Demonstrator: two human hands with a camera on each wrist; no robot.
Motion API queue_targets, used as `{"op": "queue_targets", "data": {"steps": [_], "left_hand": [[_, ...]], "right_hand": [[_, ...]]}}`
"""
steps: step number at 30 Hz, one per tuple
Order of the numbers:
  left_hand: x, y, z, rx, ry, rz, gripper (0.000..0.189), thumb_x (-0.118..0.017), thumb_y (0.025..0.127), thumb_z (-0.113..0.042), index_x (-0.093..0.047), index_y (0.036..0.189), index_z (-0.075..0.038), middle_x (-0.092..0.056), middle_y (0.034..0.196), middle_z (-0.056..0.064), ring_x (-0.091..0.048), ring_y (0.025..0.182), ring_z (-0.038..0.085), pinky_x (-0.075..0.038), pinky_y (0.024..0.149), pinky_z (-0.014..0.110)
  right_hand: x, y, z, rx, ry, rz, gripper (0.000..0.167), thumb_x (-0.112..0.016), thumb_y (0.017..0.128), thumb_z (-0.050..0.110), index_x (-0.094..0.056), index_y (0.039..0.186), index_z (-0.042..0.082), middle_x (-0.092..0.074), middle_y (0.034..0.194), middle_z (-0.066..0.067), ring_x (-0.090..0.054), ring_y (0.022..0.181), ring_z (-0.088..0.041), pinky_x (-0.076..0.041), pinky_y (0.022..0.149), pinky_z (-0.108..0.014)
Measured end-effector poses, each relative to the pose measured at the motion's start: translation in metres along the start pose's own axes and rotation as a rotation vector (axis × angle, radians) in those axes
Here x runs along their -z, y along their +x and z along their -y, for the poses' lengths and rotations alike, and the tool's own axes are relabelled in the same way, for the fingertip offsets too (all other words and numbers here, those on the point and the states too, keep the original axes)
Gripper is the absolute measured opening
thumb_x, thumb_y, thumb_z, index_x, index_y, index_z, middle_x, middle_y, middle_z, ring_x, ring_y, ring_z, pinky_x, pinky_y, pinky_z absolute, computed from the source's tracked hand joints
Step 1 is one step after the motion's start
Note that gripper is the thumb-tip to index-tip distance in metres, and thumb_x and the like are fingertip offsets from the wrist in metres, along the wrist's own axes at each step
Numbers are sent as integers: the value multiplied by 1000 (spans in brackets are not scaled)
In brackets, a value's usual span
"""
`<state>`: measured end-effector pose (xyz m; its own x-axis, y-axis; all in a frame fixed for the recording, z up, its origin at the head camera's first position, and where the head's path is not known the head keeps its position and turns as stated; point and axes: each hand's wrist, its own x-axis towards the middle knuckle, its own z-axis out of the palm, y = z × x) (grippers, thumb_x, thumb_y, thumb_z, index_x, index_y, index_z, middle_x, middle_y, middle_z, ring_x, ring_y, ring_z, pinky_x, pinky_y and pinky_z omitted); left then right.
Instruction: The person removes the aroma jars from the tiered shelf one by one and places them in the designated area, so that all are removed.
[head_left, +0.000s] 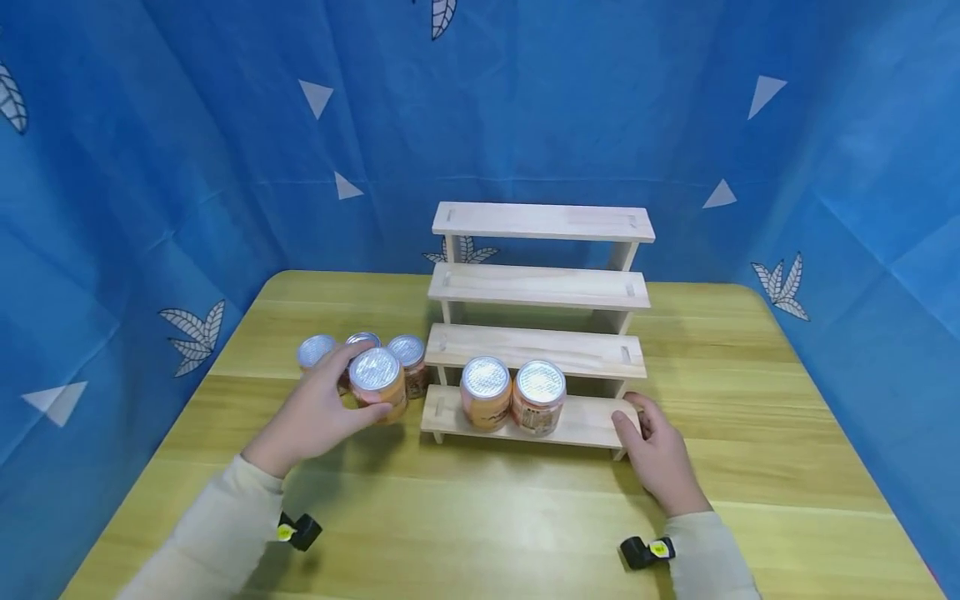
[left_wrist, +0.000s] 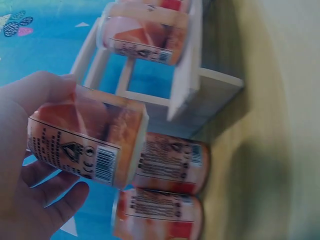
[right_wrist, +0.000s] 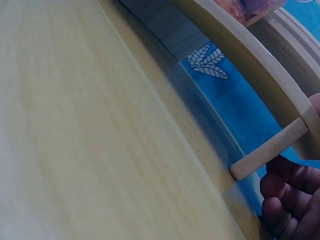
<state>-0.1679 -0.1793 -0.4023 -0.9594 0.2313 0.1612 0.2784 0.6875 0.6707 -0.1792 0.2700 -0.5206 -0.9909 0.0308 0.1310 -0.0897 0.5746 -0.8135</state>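
One held jar shows a CE mark beside its barcode.

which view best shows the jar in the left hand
The left wrist view: the jar is close, its barcode visible. The head view shows its lid and some side; the right wrist view, nothing.

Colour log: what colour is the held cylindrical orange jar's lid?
Silver round shiny lid, clearest in head view.

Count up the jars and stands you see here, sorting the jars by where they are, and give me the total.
Wooden stand: 1
Jars on its bottom step: 2
Jar in the left hand: 1
Jars on the table: 3
Total in view: 7
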Motion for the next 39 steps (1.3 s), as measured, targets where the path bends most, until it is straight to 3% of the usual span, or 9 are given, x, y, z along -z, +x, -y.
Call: {"op": "queue_targets", "data": {"steps": [6,15,29,39], "left_hand": [[-15,0,11,-27,31,35,85,-87,81,-24,-41,150,-6,-55,134,10,-60,109,23,-53,89,45],[-33,-1,29,-26,35,50,81,-87,80,-19,-43,146,-2,-54,140,16,-55,125,32,-47,101,52],[-43,2,39,12,-12,103,80,-87,80,-17,-44,146,-5,-52,144,13,-54,128,30,-45,105,52],[-49,3,40,36,-8,83,81,-88,79,-18,-44,147,-6,-52,144,15,-52,130,33,-44,105,55]], "right_hand": [[3,0,0,-11,0,4,42,-56,104,38,-56,135,11,-37,69,-1,-35,53,-10,-34,50,-29],[1,-7,0,-30,30,10,41,-57,103,38,-57,135,12,-35,69,0,-34,53,-10,-35,50,-30],[-3,-10,1,-49,32,2,40,-57,103,38,-58,133,11,-35,69,0,-35,55,-12,-35,52,-29],[0,-4,2,3,10,-20,41,-57,103,38,-58,134,10,-33,67,1,-32,52,-9,-34,49,-29]]}}
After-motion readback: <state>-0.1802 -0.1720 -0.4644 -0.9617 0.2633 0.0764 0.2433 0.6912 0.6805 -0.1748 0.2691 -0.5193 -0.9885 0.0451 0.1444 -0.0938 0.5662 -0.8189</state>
